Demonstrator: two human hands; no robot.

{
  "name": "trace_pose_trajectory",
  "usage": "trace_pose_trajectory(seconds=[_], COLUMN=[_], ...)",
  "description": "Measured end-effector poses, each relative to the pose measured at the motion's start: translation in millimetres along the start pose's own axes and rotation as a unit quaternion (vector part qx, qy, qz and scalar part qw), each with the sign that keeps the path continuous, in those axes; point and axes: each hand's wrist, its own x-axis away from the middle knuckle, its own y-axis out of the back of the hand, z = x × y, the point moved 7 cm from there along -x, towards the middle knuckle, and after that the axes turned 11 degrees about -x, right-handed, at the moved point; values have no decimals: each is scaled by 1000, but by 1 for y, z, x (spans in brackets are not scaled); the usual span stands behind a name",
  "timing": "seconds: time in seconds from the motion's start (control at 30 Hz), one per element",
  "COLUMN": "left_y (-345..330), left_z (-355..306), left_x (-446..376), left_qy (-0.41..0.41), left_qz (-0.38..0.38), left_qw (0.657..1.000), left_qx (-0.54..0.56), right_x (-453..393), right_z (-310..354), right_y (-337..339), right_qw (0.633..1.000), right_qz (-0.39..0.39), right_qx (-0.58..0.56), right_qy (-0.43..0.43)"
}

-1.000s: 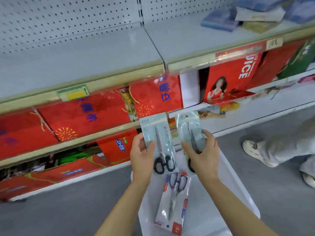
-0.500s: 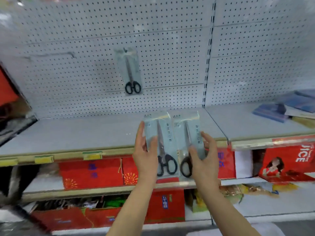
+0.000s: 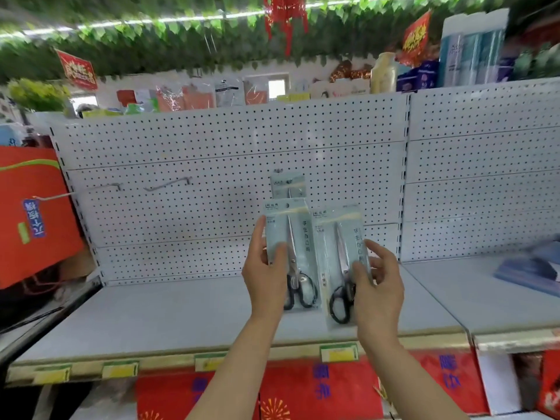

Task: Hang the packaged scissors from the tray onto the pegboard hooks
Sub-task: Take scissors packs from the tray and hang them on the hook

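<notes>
The left hand [image 3: 266, 280] grips one pack of scissors [image 3: 292, 253] by its side, thumb on the front. The right hand [image 3: 378, 286] grips a second pack [image 3: 342, 262] just beside it. Both packs stand upright over the gray shelf [image 3: 181, 313]. Behind them a third pack [image 3: 288, 184] hangs on the white pegboard [image 3: 212, 140]. Bare hooks [image 3: 166, 184] stick out to the left.
</notes>
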Motion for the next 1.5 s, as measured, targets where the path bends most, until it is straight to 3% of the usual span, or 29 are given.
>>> trace_pose_trajectory(seconds=[0.23,0.57,0.83,1.17,1.3,1.4,1.5], left_y=[-38,-75,-84,-90,-84,-70,-56], left_z=[5,33,60,64,70,63,50], left_x=[-52,-112,-116,-123,-128,-133,-147], left_qy=[-17,3,-5,-36,2,-77,-100], left_qz=[9,0,-15,-12,10,-8,-56], left_qw=[1000,1000,1000,997,999,992,984], left_qx=[-22,-26,-4,-71,-32,-101,-136], right_x=[-43,-89,-99,-95,-92,-93,-98], right_z=[-8,-27,-39,-55,-62,-70,-77], right_y=[-17,-52,-66,-96,-110,-121,-127], right_qw=[999,999,999,999,999,999,998], right_qz=[-27,4,-3,3,12,14,5], right_qx=[-30,-36,-32,-42,-46,-45,-50], right_qy=[7,3,4,-1,-7,-13,-23])
